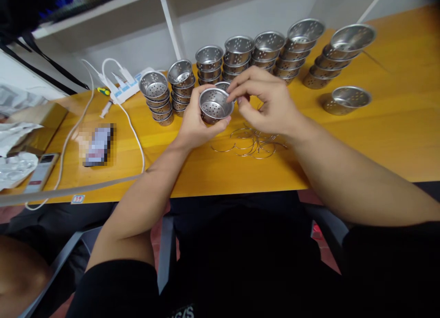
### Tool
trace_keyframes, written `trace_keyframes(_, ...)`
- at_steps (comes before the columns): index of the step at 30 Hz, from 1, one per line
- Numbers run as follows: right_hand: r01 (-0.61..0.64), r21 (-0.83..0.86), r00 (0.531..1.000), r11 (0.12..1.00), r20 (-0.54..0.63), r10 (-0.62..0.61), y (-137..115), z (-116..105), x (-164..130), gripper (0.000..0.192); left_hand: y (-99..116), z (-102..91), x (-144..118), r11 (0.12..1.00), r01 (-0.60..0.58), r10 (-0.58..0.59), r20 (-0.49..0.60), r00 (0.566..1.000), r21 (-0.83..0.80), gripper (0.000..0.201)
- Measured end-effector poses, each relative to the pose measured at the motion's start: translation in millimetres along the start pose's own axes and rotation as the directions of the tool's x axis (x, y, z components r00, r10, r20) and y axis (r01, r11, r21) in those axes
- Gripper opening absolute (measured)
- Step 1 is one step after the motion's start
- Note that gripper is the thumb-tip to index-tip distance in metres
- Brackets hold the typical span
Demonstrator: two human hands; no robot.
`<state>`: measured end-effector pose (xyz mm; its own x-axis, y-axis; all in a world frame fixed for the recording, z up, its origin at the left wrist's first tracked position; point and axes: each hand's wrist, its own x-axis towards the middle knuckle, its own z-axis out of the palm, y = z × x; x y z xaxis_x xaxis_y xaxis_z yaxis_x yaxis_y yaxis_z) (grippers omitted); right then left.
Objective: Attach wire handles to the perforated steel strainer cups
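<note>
Presently, the cup [216, 108] is held raised over the bench [192, 176], mouth upward. Left hand [195, 121]: fingers curled round its wall, gripping it. Right hand [266, 100]: fingers bent, close at the rim; whether they pinch anything cannot be told. Loose wires [255, 145] lie tangled on the bench, near both hands. Beyond, stacks [209, 61] of perforated cups stand in a row; at right, a lone cup [347, 100] sits apart from them.
</note>
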<state>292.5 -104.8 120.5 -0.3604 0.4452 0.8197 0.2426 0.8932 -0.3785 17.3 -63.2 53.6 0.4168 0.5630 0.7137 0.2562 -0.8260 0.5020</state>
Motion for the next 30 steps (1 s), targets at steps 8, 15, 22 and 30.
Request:
trace_keyframes(8,-0.034,0.023,0.989,0.999,0.146,0.030,-3.7,7.0,-3.5,0.025,-2.4,3.4,-1.7,0.999,-0.035,0.035,-0.014,0.999,-0.023,0.107)
trace_keyframes(15,-0.126,0.068,0.977,0.990,0.182,0.112,-10.1,12.1,-4.2,0.024,13.8,-0.4,3.3,0.998,-0.060,0.060,0.012,0.998,-0.020,0.100)
trace_keyframes(22,-0.234,0.054,0.969,0.971,0.101,0.228,-12.0,5.8,-3.1,0.041,-2.9,-4.4,2.0,0.998,-0.042,0.046,-0.089,0.995,0.042,0.108)
trace_keyframes(30,-0.440,-0.193,0.884,0.877,0.079,0.461,-6.7,-11.8,1.3,0.051,-35.6,-9.9,4.5,0.993,0.035,-0.028,-0.069,0.997,0.110,0.102)
